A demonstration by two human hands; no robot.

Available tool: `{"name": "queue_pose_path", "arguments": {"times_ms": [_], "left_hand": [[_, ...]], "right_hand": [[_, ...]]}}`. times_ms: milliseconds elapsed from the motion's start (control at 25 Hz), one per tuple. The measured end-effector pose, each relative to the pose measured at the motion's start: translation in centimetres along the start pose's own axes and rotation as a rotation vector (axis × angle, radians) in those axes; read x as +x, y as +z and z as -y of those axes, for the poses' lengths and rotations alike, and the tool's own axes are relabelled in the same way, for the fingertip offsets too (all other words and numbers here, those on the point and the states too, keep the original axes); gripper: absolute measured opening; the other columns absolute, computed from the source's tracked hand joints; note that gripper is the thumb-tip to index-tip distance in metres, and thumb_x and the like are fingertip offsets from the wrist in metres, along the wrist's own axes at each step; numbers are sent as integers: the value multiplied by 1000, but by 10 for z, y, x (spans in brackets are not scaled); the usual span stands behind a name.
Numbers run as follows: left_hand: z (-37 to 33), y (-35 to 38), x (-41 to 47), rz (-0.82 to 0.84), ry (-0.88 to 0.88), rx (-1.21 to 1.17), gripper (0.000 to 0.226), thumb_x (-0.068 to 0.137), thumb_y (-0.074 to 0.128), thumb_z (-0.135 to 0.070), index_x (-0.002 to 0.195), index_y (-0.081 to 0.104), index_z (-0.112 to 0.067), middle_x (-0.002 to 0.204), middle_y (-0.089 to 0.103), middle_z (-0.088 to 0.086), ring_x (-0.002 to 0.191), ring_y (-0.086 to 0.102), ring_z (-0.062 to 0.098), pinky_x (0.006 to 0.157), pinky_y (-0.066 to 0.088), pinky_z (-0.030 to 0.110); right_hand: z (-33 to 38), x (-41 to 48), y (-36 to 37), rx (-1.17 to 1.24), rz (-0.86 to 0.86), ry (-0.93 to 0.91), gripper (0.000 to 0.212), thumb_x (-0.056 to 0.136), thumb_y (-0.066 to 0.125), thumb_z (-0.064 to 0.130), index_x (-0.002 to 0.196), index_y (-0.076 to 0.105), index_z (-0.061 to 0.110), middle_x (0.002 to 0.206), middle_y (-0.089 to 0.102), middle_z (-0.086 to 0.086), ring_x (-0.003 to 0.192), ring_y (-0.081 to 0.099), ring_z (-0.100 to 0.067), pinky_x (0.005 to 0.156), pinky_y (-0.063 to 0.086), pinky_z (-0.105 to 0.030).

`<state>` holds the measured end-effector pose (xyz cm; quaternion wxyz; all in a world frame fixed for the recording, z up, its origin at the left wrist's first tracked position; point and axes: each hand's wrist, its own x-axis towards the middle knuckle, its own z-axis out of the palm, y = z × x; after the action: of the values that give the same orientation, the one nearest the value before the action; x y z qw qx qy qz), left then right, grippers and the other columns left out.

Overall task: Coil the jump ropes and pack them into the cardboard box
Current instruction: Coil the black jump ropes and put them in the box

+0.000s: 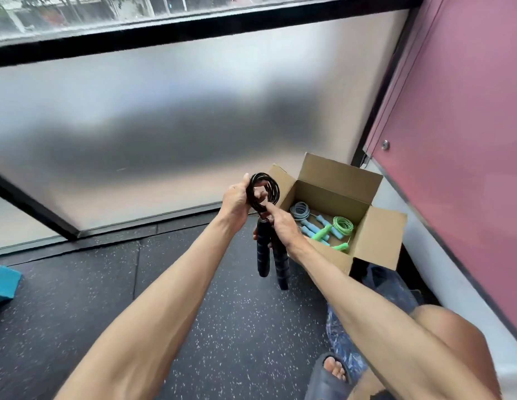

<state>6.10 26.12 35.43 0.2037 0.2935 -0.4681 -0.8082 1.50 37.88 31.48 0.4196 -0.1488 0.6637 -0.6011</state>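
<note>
Above the speckled floor [78,298], my left hand [235,202] grips the coiled black jump rope [263,192]; my right hand [283,226] clasps its handles [270,255] beside the open cardboard box [375,238].

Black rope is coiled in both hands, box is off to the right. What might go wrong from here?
The black coiled jump rope is held only by the left hand and right hand; loosening could let it spring open. Its black foam handles dangle and may snag the open cardboard box flap.

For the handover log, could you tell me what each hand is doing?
Left hand: closed around the black jump rope coil.
Right hand: on the same coil, fingers pinching it.
</note>
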Motion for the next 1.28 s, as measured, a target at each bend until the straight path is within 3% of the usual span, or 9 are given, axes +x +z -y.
{"name": "queue_pose_path", "arguments": {"times_ms": [120,280,400,440,520,640,760,1040,1280], "left_hand": [[39,20,49,-34,-20,169,43,106,39,-31,90,70,-4,69,73,10,63,69,18,68,58,30],[103,30,116,-44,-62,451,47,106,36,-29,91,70,-1,90,72,22,82,69,28,79,55,35],[161,18,150,102,23,1043,25,99,48,-20,98,71,-9,96,74,12,94,70,27,83,54,34],[179,12,156,209,51,1268,24,96,51,-23,105,70,-12,103,74,10,100,68,27,87,52,35],[208,0,162,444,103,1627,31,93,52,-34,117,65,-20,116,70,6,111,63,29,94,48,38],[229,-9,165,639,203,1932,42,93,56,-42,132,55,-26,126,61,6,119,55,26,102,35,39],[235,-14,165,569,256,1950,42,89,60,-50,127,58,-31,120,59,3,112,52,23,94,39,33],[230,-83,94,357,121,1836,32,84,63,-55,103,66,-30,105,58,-4,108,48,18,80,44,39],[217,-158,2,208,-93,1729,34,82,66,-55,100,65,-26,103,60,-3,107,50,19,79,49,40]], "right_hand": [[-16,36,-49,-41,-75,12,50,101,45,46,104,60,-2,74,71,-20,61,70,-31,46,48,-26],[-35,79,-123,-242,-212,56,42,98,44,49,92,61,11,77,74,-14,66,72,-31,50,52,-38],[-50,104,-166,-500,-297,85,37,99,42,46,84,57,15,82,74,-12,53,67,-14,46,54,-30],[-56,114,-175,-599,-312,101,37,99,40,47,83,55,16,85,73,-12,58,68,-15,52,56,-33],[-72,130,-185,-828,-326,141,39,97,36,49,89,56,16,99,70,-15,88,68,-30,73,55,-39],[-96,149,-190,-1037,-292,211,39,98,34,43,106,57,13,117,65,-16,110,59,-35,81,41,-38],[-114,154,-190,-1095,-251,258,40,98,35,41,112,57,12,121,63,-16,114,57,-35,84,40,-38],[-125,144,-145,-1163,2,216,29,97,38,40,98,53,16,115,65,-13,106,60,-35,79,41,-38],[-145,118,-46,-1338,272,124,36,100,40,38,118,56,11,130,60,-15,122,55,-33,91,40,-39]]}}
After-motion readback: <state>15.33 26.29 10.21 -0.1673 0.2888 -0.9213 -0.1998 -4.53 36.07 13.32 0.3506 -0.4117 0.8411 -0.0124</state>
